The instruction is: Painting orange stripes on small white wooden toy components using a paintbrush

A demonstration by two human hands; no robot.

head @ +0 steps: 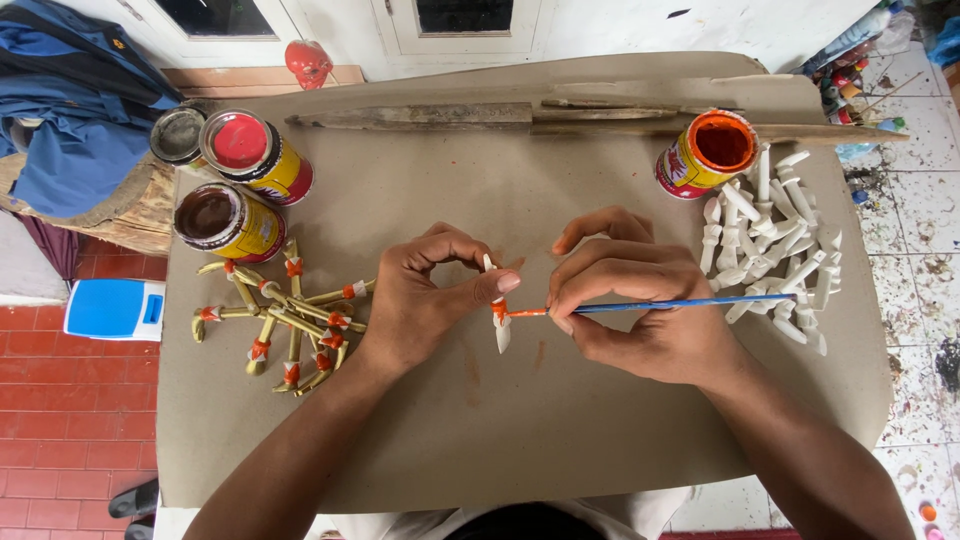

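- Orange paint rings the middle of the small white carved peg [498,318] that your left hand [430,300] pinches upright between thumb and forefinger, near the centre of the counter [520,420].
- Your right hand [640,310] is closed around a thin blue-handled paintbrush [660,305], held like a pen; its orange-loaded tip touches the peg's painted band from the 3 o'clock side.
- Brown cardboard covers the counter, with faint orange smears just below the peg.
- At 2 o'clock from your hands stands an open tin of orange paint [706,152]; just beside it, toward 3 o'clock, lies a heap of unpainted white pegs [775,245].
- At 9 o'clock lies a loose pile of yellow pegs with orange and white bands [285,320], well apart from the white heap.
- At 10 o'clock stand three tins close together: one with red paint [255,155], one with brown paint [225,222], and a grey-lidded one [178,135] behind them.
- At 12 o'clock a long weathered strip of wood [520,117] lies across the counter's far edge.
- Blue cloth [70,100] is bundled off the counter at 10 o'clock.
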